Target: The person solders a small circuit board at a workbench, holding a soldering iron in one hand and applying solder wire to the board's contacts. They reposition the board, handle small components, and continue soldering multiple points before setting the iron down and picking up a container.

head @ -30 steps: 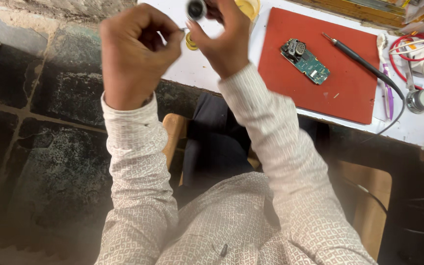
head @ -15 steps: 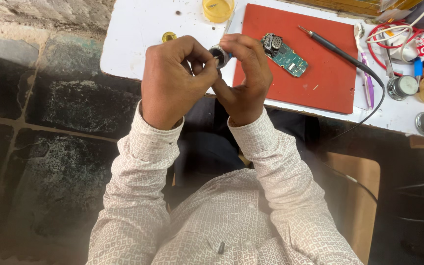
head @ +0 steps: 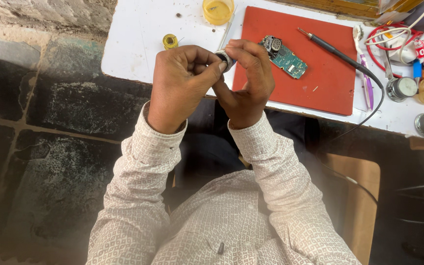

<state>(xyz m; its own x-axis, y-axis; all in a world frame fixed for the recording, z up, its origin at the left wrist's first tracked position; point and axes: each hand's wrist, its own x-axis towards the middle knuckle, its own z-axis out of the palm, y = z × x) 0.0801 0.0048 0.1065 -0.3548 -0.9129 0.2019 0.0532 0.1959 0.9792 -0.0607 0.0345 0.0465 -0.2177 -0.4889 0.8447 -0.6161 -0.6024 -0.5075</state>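
Both hands meet on one small round metal part [head: 225, 59], silver-rimmed with a dark face, held in the air over the near edge of the white counter [head: 138, 34]; the left hand [head: 182, 86] pinches it from the left with thumb and curled fingertips, and the right hand [head: 246, 81] closes on it from the right, fingers bent over its top; both grips are clenched on the part. Most of the part is hidden by the fingers, so its long axis cannot be told; the visible rim tilts toward the upper right. Both wrists are raised, forearms in patterned sleeves rising from the person's lap and converging at the part; the knuckles of the left hand face the camera.

Just beyond the right hand lies a red mat [head: 320, 73] on the counter; on it rests a green circuit board [head: 285, 56], lying diagonally, and a dark soldering iron [head: 334, 49] with its tip pointing to the upper left. A small yellow spool [head: 170, 41] sits left of the hands; a yellow cup [head: 218, 10] stands at the far edge; small round tins [head: 402, 88] stand at the right.
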